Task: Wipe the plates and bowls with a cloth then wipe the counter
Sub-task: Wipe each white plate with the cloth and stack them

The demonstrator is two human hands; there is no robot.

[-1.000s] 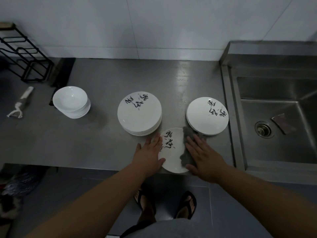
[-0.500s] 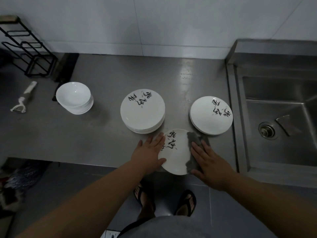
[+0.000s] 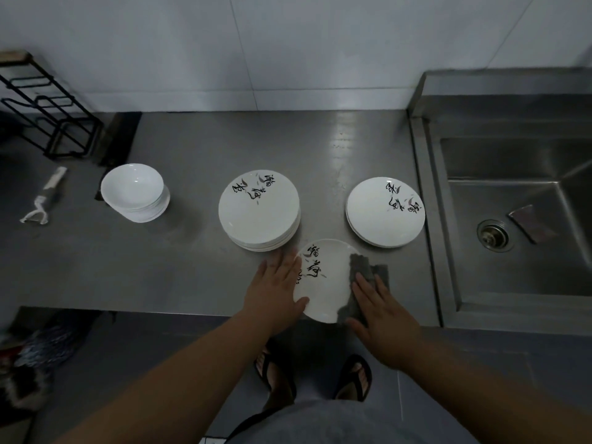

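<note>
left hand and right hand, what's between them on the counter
In the head view, one round white plate with black brush lettering lies between the left hand and the right hand, which presses a grey cloth onto its edge.

Black brush characters on the front plate [image 3: 326,296], middle stack [image 3: 256,219] and right stack [image 3: 378,219] are illegible.

At lower centre a single plate [image 3: 323,283] lies at the tabletop's [image 3: 160,267] front edge, the left hand [image 3: 275,293] on its left rim, the cloth [image 3: 365,277] over its right side under the right hand [image 3: 381,312]. Just above it sits a plate stack [image 3: 259,209]; a second stack [image 3: 384,213] lies upper right of it, the bowls [image 3: 134,193] far left. A wire rack [image 3: 51,104] stands upper left, a peeler [image 3: 43,200] below it. The sink [image 3: 528,267] fills the right.
</note>
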